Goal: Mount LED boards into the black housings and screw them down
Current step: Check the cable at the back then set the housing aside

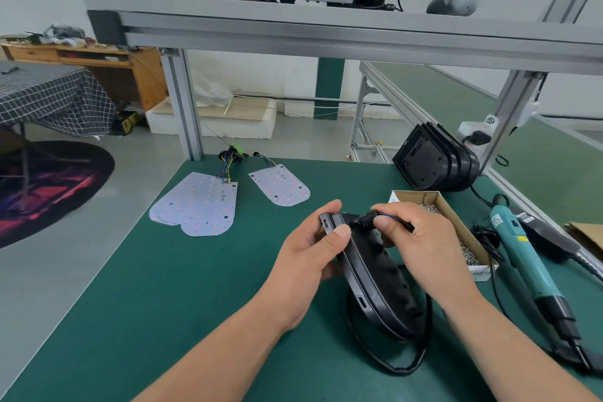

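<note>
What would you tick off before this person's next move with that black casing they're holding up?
1. Black plastic housing held steady: ok, the left hand grips its upper edge.
2. Black cable fitting under control: ok, the right hand pinches it at the housing's top.
3. LED board seated inside: cannot tell, the inside faces away.
4. White LED boards available: ok, lying on the green mat.
5. Cardboard box of screws open: ok, beside the right hand.
6. Teal electric screwdriver nearby: ok, lying at the right, unheld.
</note>
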A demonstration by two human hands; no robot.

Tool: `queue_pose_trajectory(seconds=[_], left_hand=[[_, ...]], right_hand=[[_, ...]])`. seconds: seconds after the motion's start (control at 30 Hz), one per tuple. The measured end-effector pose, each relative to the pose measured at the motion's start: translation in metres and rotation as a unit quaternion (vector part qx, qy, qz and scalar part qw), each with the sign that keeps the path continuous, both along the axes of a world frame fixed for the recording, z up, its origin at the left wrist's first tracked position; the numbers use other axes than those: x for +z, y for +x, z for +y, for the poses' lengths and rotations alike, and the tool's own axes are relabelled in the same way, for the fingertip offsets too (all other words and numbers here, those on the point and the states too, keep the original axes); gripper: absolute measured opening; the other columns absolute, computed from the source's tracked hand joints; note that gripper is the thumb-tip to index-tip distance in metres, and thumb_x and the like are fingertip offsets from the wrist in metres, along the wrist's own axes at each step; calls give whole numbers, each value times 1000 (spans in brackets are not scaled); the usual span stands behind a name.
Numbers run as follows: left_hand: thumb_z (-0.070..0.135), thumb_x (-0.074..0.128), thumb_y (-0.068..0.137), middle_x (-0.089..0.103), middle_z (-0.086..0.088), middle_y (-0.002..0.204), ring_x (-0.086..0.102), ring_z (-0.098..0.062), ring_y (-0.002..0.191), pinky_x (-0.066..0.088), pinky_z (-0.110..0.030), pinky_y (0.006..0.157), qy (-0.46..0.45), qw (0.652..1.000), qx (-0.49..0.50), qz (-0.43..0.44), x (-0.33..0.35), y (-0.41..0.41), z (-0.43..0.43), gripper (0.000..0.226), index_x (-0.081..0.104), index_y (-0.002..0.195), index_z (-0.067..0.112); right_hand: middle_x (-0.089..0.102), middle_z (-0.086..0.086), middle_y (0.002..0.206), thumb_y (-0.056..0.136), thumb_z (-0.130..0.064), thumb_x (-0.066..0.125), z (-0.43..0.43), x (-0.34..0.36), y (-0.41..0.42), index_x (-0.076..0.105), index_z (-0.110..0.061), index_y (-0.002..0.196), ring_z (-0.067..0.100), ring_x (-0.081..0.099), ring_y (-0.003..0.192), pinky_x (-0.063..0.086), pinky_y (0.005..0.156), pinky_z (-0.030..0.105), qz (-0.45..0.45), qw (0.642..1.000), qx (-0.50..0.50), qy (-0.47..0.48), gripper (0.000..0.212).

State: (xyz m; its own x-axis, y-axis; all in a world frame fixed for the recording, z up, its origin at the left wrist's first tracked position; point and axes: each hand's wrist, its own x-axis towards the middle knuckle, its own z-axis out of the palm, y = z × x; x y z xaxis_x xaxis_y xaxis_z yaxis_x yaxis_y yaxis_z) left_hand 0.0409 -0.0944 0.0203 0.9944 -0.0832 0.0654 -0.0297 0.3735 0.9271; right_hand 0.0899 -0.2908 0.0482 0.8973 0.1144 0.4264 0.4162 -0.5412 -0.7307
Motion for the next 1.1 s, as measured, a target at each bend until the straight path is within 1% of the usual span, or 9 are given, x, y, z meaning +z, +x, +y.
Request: queue_pose_trajectory(seconds=[0.2,0.33,0.5,0.63,0.7,0.77,0.83,0.93,1.1], left_hand=[[29,70,96,75,-1,128,71,-17,115,59,-32,91,-15,1000,-1,0,-1,0,-2,56,53,149,27],[30,70,95,75,1,120,71,-17,111,58,-30,91,-22,1000,1,6,-2,2,-1,55,56,148,28],[38,77,90,74,-2,126,71,-19,115,59,-32,93,-10,1000,2,3,-3,2,-1,60,58,147,31],[44,79,84,74,-3,124,71,-20,114,58,-37,97,-13,1000,4,3,-4,3,0,64,60,144,35],[43,79,84,74,-3,123,71,-19,113,58,-36,96,-15,1000,1,3,-3,3,0,62,61,143,34],[38,78,87,74,-3,126,71,-19,114,58,-35,95,-21,1000,0,2,-2,3,0,58,62,143,32],[32,73,91,73,-5,126,70,-20,114,58,-35,94,-28,1000,2,3,-2,3,-1,53,61,143,29],[29,70,92,72,-6,123,69,-20,112,59,-34,92,-32,999,4,7,-1,4,-1,52,60,143,26],[29,68,95,72,-6,133,70,-21,115,59,-38,96,-16,1000,10,-6,-2,3,-4,47,61,141,26]], right_hand=[[73,-19,97,96,-21,76,-4,5,-1,80,-23,118,-3,65,98,45,89,14,-9,998,23,-58,23],[73,-9,102,90,-23,82,-2,4,-1,78,-22,119,4,63,96,42,87,11,-23,994,17,-110,30],[71,-5,92,94,-31,77,-2,5,-2,77,-22,109,17,65,88,53,81,42,-68,987,21,-142,18],[68,-4,86,93,-42,62,-2,4,-4,75,-20,103,19,62,85,53,73,45,-91,983,26,-156,27],[67,-3,85,94,-44,60,-2,1,-3,73,-18,102,18,61,84,53,72,45,-110,979,15,-171,31],[71,-8,96,96,-39,68,-4,-2,-2,73,-24,116,12,63,92,55,82,43,-92,985,18,-143,26],[71,-17,112,96,-28,76,-7,-2,0,64,-38,136,3,62,107,51,95,28,-51,991,50,-112,43],[72,-15,113,93,-15,78,-9,-1,6,71,-40,127,5,65,109,50,97,28,-35,991,74,-105,43],[71,-31,113,90,-6,80,-8,-4,4,77,-29,120,-2,67,110,46,95,12,-42,996,62,-41,37]])
